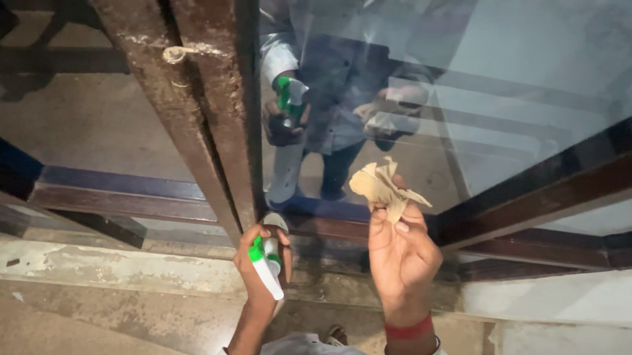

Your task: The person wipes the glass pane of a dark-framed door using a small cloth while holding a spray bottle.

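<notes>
My left hand (259, 273) grips a spray bottle (268, 262) with a green and white trigger head, held low in front of a glass door pane (421, 71). My right hand (402, 253) holds a crumpled tan piece of paper (385, 186) pinched at the fingertips, raised close to the lower part of the glass. A red band circles my right wrist. The glass mirrors both hands, the bottle and my pale shirt.
A rusty brown metal door frame post (199, 102) runs diagonally left of the pane. Dark frame rails (565, 188) cross at the right and bottom. A worn concrete sill and floor (87, 271) lie below.
</notes>
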